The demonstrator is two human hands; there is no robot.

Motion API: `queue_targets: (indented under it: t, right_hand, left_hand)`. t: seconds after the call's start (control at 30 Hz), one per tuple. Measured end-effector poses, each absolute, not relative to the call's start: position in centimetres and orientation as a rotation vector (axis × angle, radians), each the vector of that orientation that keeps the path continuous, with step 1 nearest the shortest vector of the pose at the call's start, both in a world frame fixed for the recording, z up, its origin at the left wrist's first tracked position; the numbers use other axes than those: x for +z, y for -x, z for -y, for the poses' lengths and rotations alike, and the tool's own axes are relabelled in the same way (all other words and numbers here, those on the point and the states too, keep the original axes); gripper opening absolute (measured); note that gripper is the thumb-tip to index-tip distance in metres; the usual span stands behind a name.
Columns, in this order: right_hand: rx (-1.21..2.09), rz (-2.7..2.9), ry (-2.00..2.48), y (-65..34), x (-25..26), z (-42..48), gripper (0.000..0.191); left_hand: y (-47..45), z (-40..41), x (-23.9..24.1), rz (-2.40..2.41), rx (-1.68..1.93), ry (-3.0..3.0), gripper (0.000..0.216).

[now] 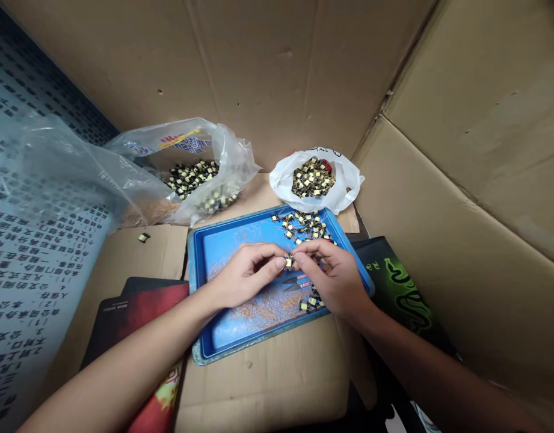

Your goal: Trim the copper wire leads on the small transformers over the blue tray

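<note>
Between the fingertips of both hands, over the blue tray point(222, 346), is a small transformer point(289, 261) with a yellow-wrapped middle and metal pins. My left hand point(249, 273) pinches its left side with thumb and forefinger. From the right, the thumb and forefinger of my right hand point(333, 273) close on its other side. Below them in the tray lie scissors point(297, 283), partly covered by the right hand. Copper wire clippings point(272, 308) are scattered over the tray floor. More transformers point(304, 225) are heaped at the tray's back right, and several sit near its front right.
Behind the tray stand a white plastic bag point(281, 186) of wired transformers and a clear bag point(240, 159) holding more. One loose transformer point(144, 237) lies on cardboard at left. Cardboard walls point(281, 78) enclose the back and right. Mouse pads point(403, 282) flank the tray.
</note>
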State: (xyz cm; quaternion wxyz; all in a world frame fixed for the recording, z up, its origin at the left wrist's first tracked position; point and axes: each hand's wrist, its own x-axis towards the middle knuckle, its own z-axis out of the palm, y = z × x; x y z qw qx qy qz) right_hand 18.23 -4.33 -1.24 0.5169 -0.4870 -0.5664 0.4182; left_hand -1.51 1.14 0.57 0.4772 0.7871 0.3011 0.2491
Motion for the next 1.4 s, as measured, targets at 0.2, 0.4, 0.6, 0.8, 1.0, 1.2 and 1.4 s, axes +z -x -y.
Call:
queue_targets:
  t: [0.2, 0.4, 0.6, 0.8, 1.0, 1.2, 1.4]
  right_hand:
    - [0.928, 1.390, 1.167, -18.4, -1.1, 4.3, 0.009]
    - [0.964, 1.366, 1.170, -18.4, -1.1, 4.2, 0.010]
    - [1.045, 1.321, 1.175, -18.3, -1.3, 4.1, 0.012]
    - [1.035, 1.326, 1.168, -18.5, -1.8, 4.2, 0.011]
    - [0.862, 1.415, 1.225, -18.6, -1.5, 4.1, 0.005]
    - [0.667, 1.557, 1.210, -18.7, -1.1, 4.2, 0.004]
    - [0.751, 1.560, 1.180, -18.8, -0.9, 4.5, 0.006]
  left_hand:
    - [1.5, -1.1, 0.6, -0.740, 0.569, -1.834, 0.040]
    - [1.4, -1.0, 0.7, -0.772, 0.566, -1.830, 0.040]
    - [1.3, -0.9, 0.6, -0.807, 0.556, -1.766, 0.040]
    - [1.1, -0.9, 0.4, -0.799, 0.646, -1.766, 0.033]
    - [1.0, -1.0, 0.2, -0.813, 0.659, -1.701, 0.032]
    - [1.0, -0.9, -0.2, -0.810, 0.776, -1.532, 0.033]
    - [0.9, -0.5, -0.4, -0.844, 0.948, -1.694, 0.032]
